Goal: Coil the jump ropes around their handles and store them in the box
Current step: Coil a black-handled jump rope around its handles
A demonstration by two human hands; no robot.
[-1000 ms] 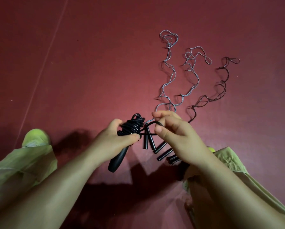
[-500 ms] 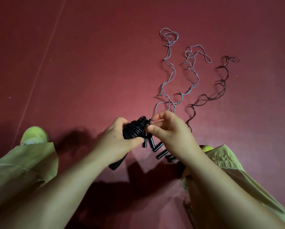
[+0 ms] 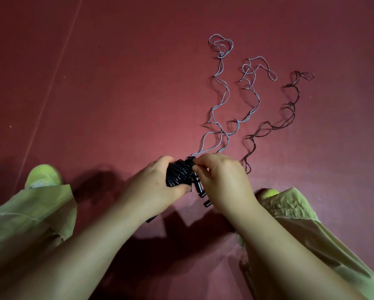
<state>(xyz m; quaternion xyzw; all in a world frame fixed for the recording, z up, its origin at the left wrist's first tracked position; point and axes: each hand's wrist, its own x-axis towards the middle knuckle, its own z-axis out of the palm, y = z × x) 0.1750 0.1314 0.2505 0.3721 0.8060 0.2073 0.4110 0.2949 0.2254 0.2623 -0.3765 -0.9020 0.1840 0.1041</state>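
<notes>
My left hand (image 3: 153, 187) grips a black jump rope bundle (image 3: 178, 174), its cord wound in tight turns around the handles. Only a tip of a handle shows below my left wrist. My right hand (image 3: 221, 180) pinches the cord's end at the top of the bundle. Under my right hand lie several black handles (image 3: 200, 189) of other ropes on the floor. Their uncoiled cords trail away: two grey ropes (image 3: 221, 98) and one dark rope (image 3: 290, 111). No box is in view.
The floor (image 3: 116, 83) is dark red with a thin seam line (image 3: 51, 83) running diagonally at the left. My legs in light green trousers (image 3: 25, 213) and yellow-green shoes (image 3: 44, 175) frame the lower corners.
The loose black loop my right hand held has been pulled tight onto the bundle. Both hands have come closer together and the bundle has risen slightly.
</notes>
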